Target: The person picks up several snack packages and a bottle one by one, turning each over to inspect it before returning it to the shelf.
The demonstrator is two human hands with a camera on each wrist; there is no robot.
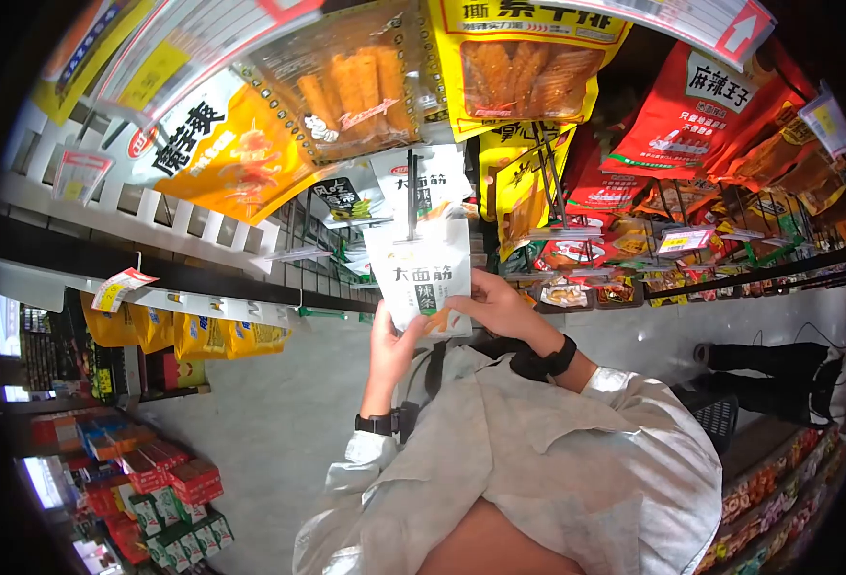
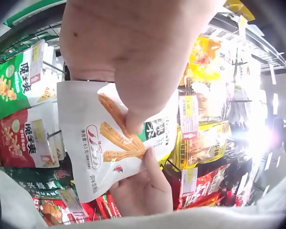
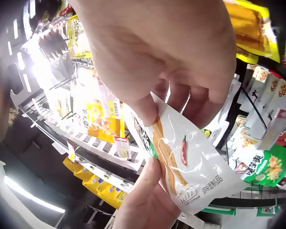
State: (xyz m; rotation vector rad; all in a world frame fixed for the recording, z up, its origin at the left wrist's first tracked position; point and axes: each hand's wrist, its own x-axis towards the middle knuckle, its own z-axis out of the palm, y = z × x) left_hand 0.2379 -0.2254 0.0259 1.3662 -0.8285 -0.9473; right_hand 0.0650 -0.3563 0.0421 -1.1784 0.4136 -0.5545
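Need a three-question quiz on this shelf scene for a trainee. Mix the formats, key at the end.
1. True or false: the left hand and the right hand both hold the white packet.
2. Multiple choice: what colour is the band on the right wrist?
A) red
B) black
C) yellow
3. Fill in the blank: the chilli printed on the packet, seen from the right wrist, is ____.

Key: 1 true; 2 B; 3 red.
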